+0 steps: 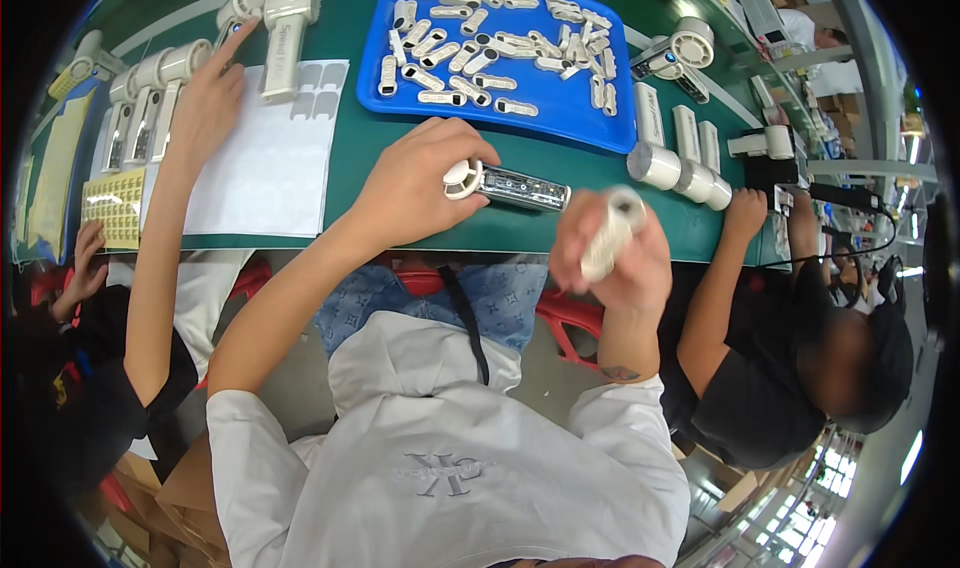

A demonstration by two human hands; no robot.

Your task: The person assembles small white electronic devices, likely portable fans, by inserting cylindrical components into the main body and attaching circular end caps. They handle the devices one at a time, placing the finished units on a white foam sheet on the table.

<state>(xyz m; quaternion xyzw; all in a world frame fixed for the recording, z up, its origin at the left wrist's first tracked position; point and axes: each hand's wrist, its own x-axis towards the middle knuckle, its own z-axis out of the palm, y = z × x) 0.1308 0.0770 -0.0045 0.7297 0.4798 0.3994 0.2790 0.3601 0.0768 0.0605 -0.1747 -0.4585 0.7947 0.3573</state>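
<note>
My left hand [415, 183] is closed round the head end of a cream handheld fan [525, 188], just above the green table's near edge. The fan's handle points right, and its open side shows a dark strip of inner parts. In my right hand [645, 263], near the end of that handle, is a cream elongated handle cover [608, 243] with a rounded grey-centred end. It is tilted and blurred by motion, so its details are unclear. The cover and the fan look apart. Beyond both hands stands a blue tray [580, 123] with many small cream handle pieces.
At left, a co-worker's hand [210, 98] reaches to several fans [150, 98] beside white paper [270, 183] and a yellow label sheet [115, 208]. To the right lie more fans [685, 173], near another person's hand [745, 213] and a black cable [850, 200].
</note>
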